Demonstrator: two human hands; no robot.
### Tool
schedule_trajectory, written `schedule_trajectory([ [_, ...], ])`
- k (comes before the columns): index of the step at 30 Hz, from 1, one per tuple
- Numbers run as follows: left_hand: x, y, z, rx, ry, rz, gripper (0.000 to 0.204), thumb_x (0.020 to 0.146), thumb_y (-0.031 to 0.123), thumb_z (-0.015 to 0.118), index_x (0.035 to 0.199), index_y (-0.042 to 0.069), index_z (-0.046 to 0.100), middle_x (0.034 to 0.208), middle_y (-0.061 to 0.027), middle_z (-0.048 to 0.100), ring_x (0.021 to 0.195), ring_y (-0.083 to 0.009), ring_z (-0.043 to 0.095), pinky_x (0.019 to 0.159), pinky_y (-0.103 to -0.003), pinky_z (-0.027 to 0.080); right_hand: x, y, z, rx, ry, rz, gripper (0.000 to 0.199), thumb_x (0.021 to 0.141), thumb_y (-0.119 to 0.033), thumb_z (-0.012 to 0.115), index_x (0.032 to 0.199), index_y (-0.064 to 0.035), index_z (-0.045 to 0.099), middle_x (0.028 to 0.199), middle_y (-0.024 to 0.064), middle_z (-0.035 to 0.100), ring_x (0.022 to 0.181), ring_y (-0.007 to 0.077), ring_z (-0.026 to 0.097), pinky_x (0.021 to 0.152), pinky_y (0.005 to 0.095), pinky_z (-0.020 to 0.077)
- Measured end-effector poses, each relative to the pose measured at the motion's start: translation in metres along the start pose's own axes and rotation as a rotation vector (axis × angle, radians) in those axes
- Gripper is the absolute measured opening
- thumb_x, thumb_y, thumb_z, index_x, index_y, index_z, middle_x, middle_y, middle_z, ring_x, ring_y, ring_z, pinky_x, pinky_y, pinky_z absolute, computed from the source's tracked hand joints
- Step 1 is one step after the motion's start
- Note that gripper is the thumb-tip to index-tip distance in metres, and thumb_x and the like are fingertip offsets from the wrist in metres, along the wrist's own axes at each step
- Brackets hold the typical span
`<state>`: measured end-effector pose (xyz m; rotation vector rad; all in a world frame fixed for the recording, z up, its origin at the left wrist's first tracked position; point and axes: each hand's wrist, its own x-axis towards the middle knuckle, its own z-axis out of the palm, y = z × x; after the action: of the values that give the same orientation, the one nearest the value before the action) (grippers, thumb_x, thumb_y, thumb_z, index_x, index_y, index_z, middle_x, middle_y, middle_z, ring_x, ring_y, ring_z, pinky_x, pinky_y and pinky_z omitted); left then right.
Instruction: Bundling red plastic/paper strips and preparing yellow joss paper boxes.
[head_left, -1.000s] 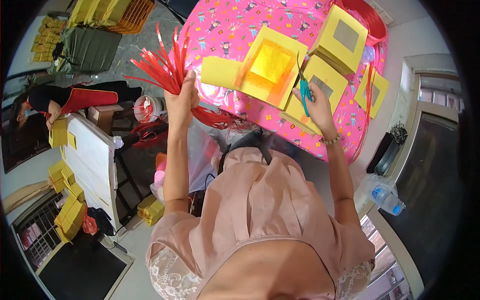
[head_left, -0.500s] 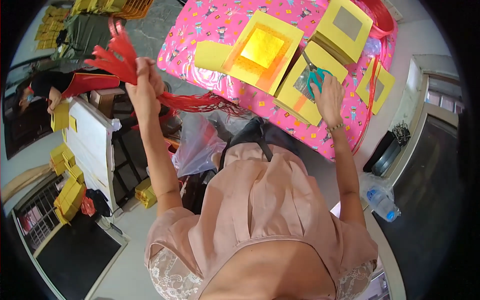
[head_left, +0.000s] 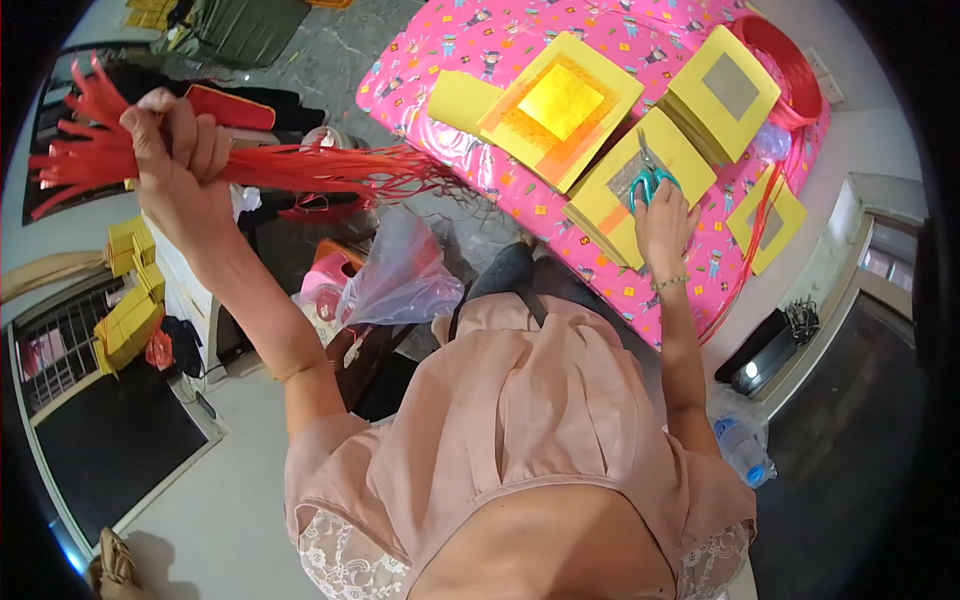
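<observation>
At the far left, my left hand [head_left: 180,150] is closed around a bundle of thin red strips [head_left: 310,168]. Short ends fan out past the fist, while the long tails stretch right toward the table edge. On the pink-covered table, fingers of my right hand [head_left: 665,232] are at the teal handles of a pair of scissors [head_left: 652,182]. The scissors lie over a stack of yellow paper [head_left: 615,215] with a silvery square, their blades pointing away from me. Beside it is another yellow stack [head_left: 562,98] with a shiny gold square on an orange patch.
A third yellow stack [head_left: 722,88] stands at the back right, near a red ribbon coil [head_left: 785,70] whose strands trail down the table's right side. Below the left arm's strips are a clear plastic bag [head_left: 405,270] and a pink container [head_left: 328,272]. A bottle [head_left: 742,450] lies at right.
My left hand has swung left with the red strips, which now stretch out more level. My right hand stays by the scissors, drawn back slightly on the handles. The whole view has shifted.
</observation>
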<state>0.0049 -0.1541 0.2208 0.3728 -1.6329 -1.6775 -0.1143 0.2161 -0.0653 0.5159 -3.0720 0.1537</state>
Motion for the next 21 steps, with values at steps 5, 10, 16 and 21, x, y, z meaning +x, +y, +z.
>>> schedule_trajectory([
  [5,-0.011,0.012,0.002,-0.076,-0.158,-0.071,0.035,0.093,0.039,0.046,0.087,0.006,0.056,0.053,0.0055,0.024,0.042,-0.0040,0.015,0.039,-0.022,0.012,0.009,-0.020,-0.037,0.278,-0.056,-0.178,0.047,0.080,-0.025,0.063,0.118,-0.0017,0.048,0.107,0.0167,0.055,0.103,0.0325,0.051,0.092,0.0506,0.0359],
  [10,-0.019,-0.001,0.033,-0.062,-0.217,-0.178,0.036,0.095,0.040,0.043,0.087,0.007,0.055,0.053,0.0056,0.029,0.041,-0.0050,0.021,0.038,-0.022,0.017,0.029,-0.128,-0.103,1.044,-0.070,-0.556,0.088,0.066,-0.039,0.078,0.132,-0.0003,0.033,0.128,0.0207,0.045,0.120,0.0317,0.043,0.100,0.0388,0.0344],
  [16,-0.009,-0.022,0.061,-0.831,-0.691,-0.071,0.035,0.092,0.042,0.049,0.093,0.007,0.053,0.054,0.0043,0.042,0.039,-0.0038,0.032,0.036,-0.020,0.025,0.033,-0.263,-0.126,1.737,-0.592,-0.807,0.054,0.078,-0.036,0.069,0.113,-0.0001,0.050,0.090,0.0078,0.059,0.087,0.0140,0.055,0.079,0.0297,0.0445],
  [21,-0.034,-0.050,0.006,-0.173,0.160,0.139,0.039,0.092,0.043,0.046,0.095,0.005,0.056,0.068,-0.0024,0.054,0.065,-0.0126,0.054,0.064,-0.024,0.042,0.044,-0.281,-0.118,1.649,-0.511,-0.524,0.044,0.091,-0.043,0.046,0.080,-0.0021,0.058,0.062,-0.0021,0.050,0.056,0.0052,0.045,0.049,0.0245,0.0346],
])
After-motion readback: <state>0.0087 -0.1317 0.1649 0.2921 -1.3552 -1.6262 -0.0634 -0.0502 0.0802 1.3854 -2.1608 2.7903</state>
